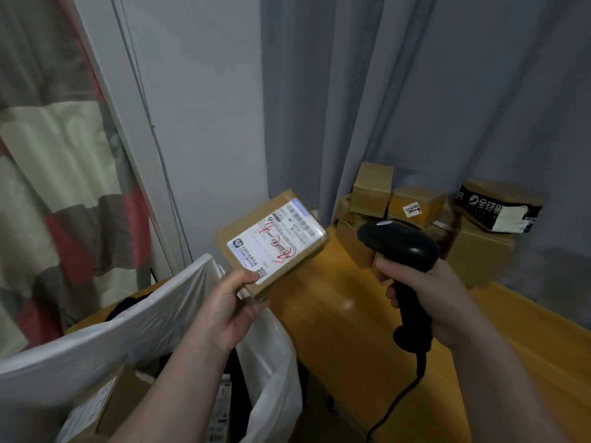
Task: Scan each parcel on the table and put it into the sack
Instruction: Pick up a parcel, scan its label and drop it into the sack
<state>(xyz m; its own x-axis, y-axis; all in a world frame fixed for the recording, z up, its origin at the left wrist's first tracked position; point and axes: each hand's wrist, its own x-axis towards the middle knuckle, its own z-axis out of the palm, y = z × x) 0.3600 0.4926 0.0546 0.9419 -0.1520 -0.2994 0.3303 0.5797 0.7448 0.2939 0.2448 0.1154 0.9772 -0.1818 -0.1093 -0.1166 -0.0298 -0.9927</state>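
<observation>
My left hand [232,306] grips a flat brown cardboard parcel [243,233] by its near corner, held in the air above the sack's edge. Its white shipping label with red scribbles faces up. My right hand [425,294] holds a black corded barcode scanner [398,243] by the handle, its head aimed left toward the parcel's label. The white plastic sack [137,318] gapes open at the lower left, with several boxes visible inside it. More brown parcels [412,204] are piled at the far end of the yellow table [345,314].
A black-wrapped parcel [499,206] lies on top of a brown box at the back right. Grey curtains hang behind the table. A patterned curtain [57,174] hangs on the left beside a white wall. The scanner's cable [396,401] drops past the table's near edge.
</observation>
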